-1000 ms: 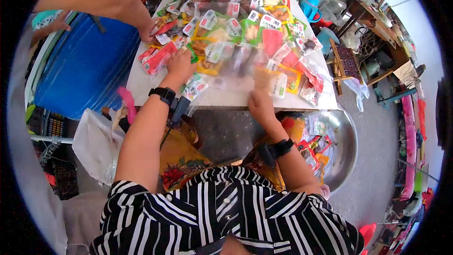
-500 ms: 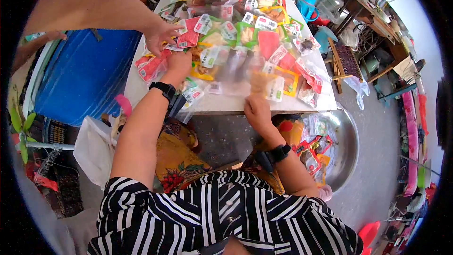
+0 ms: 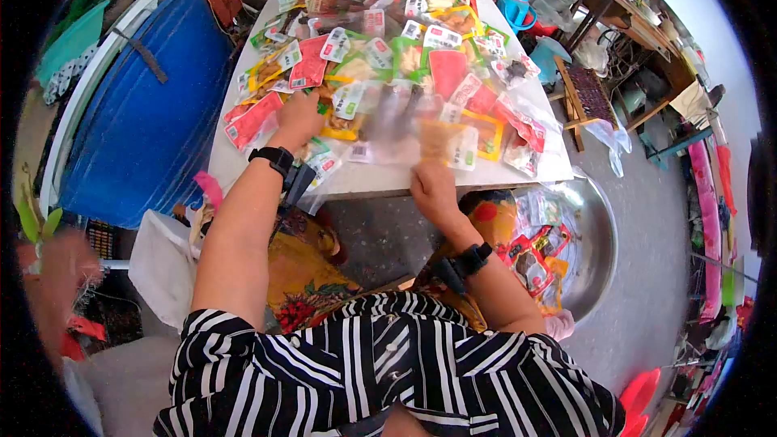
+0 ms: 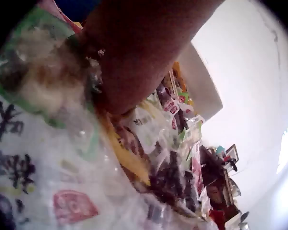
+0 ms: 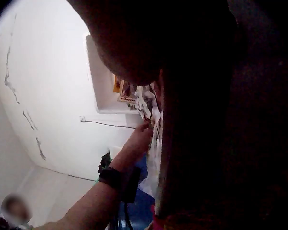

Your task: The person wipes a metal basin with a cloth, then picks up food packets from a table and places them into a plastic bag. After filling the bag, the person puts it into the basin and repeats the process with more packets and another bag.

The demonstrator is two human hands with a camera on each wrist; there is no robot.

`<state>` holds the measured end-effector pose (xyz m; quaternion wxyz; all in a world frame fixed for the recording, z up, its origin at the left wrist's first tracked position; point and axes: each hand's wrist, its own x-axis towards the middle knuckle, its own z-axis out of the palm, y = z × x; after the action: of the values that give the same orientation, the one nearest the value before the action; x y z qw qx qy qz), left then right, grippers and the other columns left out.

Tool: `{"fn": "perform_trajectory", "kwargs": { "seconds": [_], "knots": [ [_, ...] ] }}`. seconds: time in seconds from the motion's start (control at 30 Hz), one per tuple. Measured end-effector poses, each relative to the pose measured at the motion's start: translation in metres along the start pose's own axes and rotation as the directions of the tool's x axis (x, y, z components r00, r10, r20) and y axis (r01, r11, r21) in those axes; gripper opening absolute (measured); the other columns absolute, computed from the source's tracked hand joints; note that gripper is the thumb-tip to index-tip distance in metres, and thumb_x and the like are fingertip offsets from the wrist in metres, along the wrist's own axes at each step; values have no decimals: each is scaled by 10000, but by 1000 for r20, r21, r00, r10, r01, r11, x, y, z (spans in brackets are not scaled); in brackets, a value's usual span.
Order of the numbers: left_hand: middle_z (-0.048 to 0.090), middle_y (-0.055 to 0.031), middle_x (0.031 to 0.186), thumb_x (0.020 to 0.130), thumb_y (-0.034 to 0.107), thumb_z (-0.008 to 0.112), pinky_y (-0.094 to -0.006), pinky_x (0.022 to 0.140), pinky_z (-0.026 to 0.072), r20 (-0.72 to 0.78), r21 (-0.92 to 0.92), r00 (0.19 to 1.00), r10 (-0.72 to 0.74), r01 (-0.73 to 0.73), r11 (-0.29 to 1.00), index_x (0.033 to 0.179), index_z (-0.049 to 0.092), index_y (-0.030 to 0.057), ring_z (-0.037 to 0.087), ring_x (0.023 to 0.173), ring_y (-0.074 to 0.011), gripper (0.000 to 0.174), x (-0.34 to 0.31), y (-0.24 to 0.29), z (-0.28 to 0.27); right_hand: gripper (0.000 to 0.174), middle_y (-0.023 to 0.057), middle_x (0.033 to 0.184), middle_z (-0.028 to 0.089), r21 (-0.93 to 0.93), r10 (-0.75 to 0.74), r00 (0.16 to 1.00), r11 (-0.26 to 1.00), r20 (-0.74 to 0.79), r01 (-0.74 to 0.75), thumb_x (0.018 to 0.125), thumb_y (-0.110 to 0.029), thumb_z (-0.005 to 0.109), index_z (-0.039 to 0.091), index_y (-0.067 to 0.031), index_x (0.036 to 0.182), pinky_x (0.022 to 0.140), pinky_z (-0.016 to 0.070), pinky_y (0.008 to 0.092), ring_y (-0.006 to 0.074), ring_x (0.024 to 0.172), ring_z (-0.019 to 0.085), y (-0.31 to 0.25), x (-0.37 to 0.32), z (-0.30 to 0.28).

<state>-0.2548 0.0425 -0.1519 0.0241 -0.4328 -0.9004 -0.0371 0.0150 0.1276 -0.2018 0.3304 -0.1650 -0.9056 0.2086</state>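
Observation:
Food packets, many with white labels, cover the white table (image 3: 380,178). My left hand (image 3: 299,120) reaches into the left side of the pile, beside a red packet (image 3: 254,120) and below another red packet (image 3: 309,62). Its fingertips are hidden among the packets, and I cannot tell whether they pinch one. In the left wrist view a clear packet with a green border (image 4: 43,81) lies close to the hand. At the table's front edge my right hand (image 3: 435,190) is curled, holding the lower edge of a blurred tan food packet (image 3: 437,142). The right wrist view is mostly dark.
A metal basin (image 3: 595,275) with several packets stands on the floor by my right side. Left of the table is a blue barrel (image 3: 150,121), with a white sack (image 3: 162,263) below it. Another person's blurred hand (image 3: 69,267) shows at lower left.
The other person's arm has brought a red packet to the pile's left, left it there and drawn back. My left hand stays among the packets; my right hand keeps its place.

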Motion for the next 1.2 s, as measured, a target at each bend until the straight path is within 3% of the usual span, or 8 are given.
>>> {"fn": "perform_trajectory", "kwargs": {
  "seconds": [0.23,0.53,0.73,0.87,0.97,1.07,1.13,1.2],
  "knots": [
    [433,-205,1000,658,260,514,-407,716,421,-31,-74,995,-94,92,993,1036,414,58,484,882,-335,440,3,5,3,125,131,663,476,-7,-11,1000,1000,-27,11,606,-52,497,476,-34,728,571,345,398,311,665,461,-2,1,-1],
    [509,-165,854,713,127,450,-382,593,457,-117,189,993,10,12,982,931,463,65,538,766,-310,227,4,9,4,147,122,683,493,-12,-5,1000,1000,-15,4,598,-64,498,488,-45,743,582,349,395,298,681,469,-1,0,-1],
    [518,-178,837,714,172,433,-404,581,454,-230,44,972,-41,53,998,919,457,87,536,770,-318,223,8,5,-22,72,152,658,472,-27,42,997,999,58,-40,622,-68,469,468,-33,685,552,338,424,328,633,448,-5,2,-3],
    [527,-178,887,719,175,409,-400,647,427,-220,-332,954,-205,124,935,992,439,71,520,814,-326,294,11,-13,-44,79,172,681,481,106,98,995,990,8,-98,672,-90,468,474,-17,704,552,361,398,322,635,467,-1,0,-5],
    [539,-177,832,708,168,413,-350,672,416,-261,-585,944,-200,10,811,1000,448,61,530,778,-293,314,-3,-23,-50,133,154,752,515,379,418,907,832,53,-406,714,-129,478,474,3,723,557,393,334,266,676,511,-14,-1,-17],
    [539,-129,806,684,130,412,-301,660,412,70,-964,985,-159,108,244,976,467,43,521,716,-229,309,-55,3,-75,196,123,817,532,524,452,868,698,207,-488,762,-191,452,473,1,790,552,418,286,213,700,534,-22,4,-25],
    [505,-73,813,661,70,387,-258,660,398,-13,-891,999,-38,6,454,985,460,21,480,702,-154,335,-74,-3,-55,274,112,826,530,658,475,716,319,511,-682,788,-279,424,461,-12,834,557,437,300,216,702,538,-37,15,-38],
    [491,-61,838,647,46,386,-239,674,387,-7,-954,998,62,-25,299,998,452,23,465,729,-135,358,-98,2,-41,360,115,836,529,646,340,591,-66,731,-761,796,-373,393,449,-26,877,566,453,318,230,710,541,-44,18,-38]
  ]
}}
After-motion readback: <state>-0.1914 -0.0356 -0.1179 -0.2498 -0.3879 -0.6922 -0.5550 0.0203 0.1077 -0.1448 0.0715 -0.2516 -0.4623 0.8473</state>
